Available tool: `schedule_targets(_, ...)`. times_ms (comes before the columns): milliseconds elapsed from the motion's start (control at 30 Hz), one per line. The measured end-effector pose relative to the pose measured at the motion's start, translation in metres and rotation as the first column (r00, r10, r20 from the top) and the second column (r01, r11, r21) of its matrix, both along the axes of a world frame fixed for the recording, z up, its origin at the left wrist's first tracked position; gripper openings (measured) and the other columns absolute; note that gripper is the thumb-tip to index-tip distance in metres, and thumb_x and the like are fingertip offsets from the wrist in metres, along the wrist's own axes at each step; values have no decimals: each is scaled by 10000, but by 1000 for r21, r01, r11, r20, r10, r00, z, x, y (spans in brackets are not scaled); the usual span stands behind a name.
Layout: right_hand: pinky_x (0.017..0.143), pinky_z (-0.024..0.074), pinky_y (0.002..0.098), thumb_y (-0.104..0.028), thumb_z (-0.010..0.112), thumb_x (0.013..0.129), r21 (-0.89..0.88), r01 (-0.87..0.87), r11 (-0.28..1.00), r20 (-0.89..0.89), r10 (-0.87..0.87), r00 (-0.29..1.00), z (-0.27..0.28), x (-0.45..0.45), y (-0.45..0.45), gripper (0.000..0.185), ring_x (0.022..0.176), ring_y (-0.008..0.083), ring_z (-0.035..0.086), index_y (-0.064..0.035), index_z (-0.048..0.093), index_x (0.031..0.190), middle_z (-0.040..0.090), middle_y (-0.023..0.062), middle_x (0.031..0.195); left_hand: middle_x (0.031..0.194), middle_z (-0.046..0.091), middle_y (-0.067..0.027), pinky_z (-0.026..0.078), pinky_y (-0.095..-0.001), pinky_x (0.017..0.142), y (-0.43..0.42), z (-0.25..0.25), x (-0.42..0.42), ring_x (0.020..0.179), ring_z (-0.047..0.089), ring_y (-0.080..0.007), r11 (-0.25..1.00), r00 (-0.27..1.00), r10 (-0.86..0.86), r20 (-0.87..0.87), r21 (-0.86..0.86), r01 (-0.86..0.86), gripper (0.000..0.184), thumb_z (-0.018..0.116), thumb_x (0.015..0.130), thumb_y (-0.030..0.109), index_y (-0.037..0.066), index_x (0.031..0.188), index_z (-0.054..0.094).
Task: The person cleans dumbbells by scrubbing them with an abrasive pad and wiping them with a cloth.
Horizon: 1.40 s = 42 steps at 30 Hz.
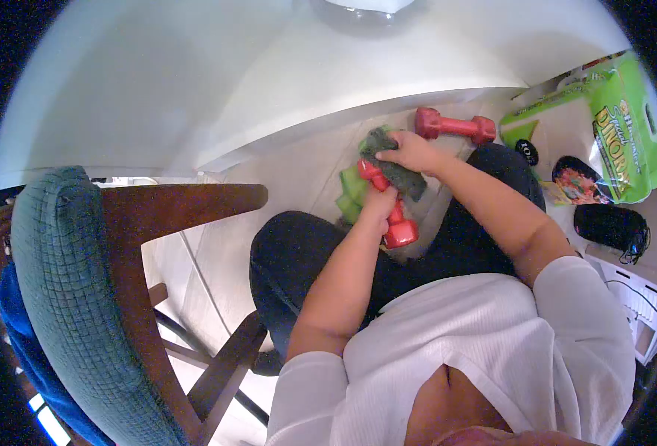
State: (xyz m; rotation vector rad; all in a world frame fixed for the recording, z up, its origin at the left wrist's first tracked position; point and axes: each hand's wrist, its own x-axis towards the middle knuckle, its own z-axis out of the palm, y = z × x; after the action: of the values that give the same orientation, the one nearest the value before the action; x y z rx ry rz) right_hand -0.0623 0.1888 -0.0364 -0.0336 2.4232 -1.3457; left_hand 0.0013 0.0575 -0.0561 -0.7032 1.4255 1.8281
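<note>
My left hand is wrapped round the handle of a red dumbbell, which slants above my lap. My right hand pinches a dark grey-green cloth that hangs beside the dumbbell's upper end. Light green cloth lies just left of the dumbbell, on the floor. A second red dumbbell rests on the floor beyond my right forearm.
A wooden chair with a teal cushion stands at the left. At the right are a green rice bag, a black pouch and a white rack. A white panel rises ahead.
</note>
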Motion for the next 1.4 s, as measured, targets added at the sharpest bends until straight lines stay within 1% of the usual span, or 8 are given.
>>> schedule_targets(67, 770, 435, 324, -282, 631, 744, 173, -26, 985, -438, 101, 893, -18, 2, -5, 375, 832, 215, 564, -16, 551, 996, 602, 121, 895, 665, 503, -55, 429, -326, 424, 0, 4, 0, 505, 501, -179, 1000, 1000, -11, 25, -14, 11, 164, 497, 782, 97, 75, 938, 450)
schedule_targets(200, 807, 422, 375, -421, 572, 748, 73, -4, 997, 50, 0, 999, 4, 13, -7, 477, 879, 337, 551, -35, 545, 1027, 580, 197, 929, 665, 503, -59, 432, -328, 419, 1, -13, -3, 502, 507, -179, 997, 997, -13, 81, 75, 7, 162, 492, 784, 93, 75, 939, 449)
schedule_targets(567, 705, 444, 356, -370, 543, 795, 297, 251, 921, -218, -191, 957, -18, -5, -37, 426, 783, 316, 573, -7, 520, 1016, 578, 214, 850, 662, 506, -71, 435, -315, 416, -1, -10, -8, 496, 505, -180, 995, 992, 20, 126, 98, -33, 98, 461, 768, 57, 48, 863, 441)
schedule_targets(700, 724, 452, 351, -321, 576, 790, -31, 529, 848, 61, -526, 848, -30, -17, 5, 424, 784, 285, 577, 14, 505, 1041, 594, 156, 898, 654, 499, -68, 424, -315, 418, -3, -10, -8, 506, 502, -175, 993, 992, -112, 57, 34, 111, 138, 494, 756, 78, 50, 879, 436)
schedule_targets(800, 707, 469, 312, -310, 617, 767, -450, 579, 680, 443, -393, 806, 5, -4, 18, 456, 810, 186, 579, -8, 501, 1088, 592, 83, 940, 658, 502, -68, 420, -317, 425, 0, -20, -8, 507, 497, -173, 995, 995, -95, 29, -11, 96, 159, 509, 751, 82, 55, 894, 443)
schedule_targets(933, 697, 466, 294, -321, 625, 761, -166, 133, 977, 197, -100, 975, 13, 15, 1, 446, 806, 164, 576, -19, 515, 1070, 601, 72, 917, 699, 515, -71, 420, -323, 431, 3, -25, -4, 508, 493, -175, 995, 1000, 24, 10, 95, -25, 237, 504, 752, 65, 81, 979, 435)
schedule_targets(1133, 810, 416, 434, -497, 492, 775, 211, 53, 976, 32, -61, 998, -5, 17, -11, 553, 917, 402, 525, -13, 534, 1039, 551, 249, 983, 740, 523, -70, 429, -333, 437, 3, -32, -6, 527, 507, -186, 985, 999, 39, 23, 169, -43, 257, 472, 769, 61, 103, 1020, 433)
schedule_targets(1400, 674, 446, 351, -378, 541, 798, 265, 229, 936, -76, -217, 973, -26, -2, -19, 391, 696, 244, 590, -16, 561, 945, 606, 144, 772, 680, 511, -64, 433, -328, 429, -1, -11, -8, 521, 511, -183, 995, 997, -27, 66, 93, 21, 163, 464, 777, 79, 81, 939, 464)
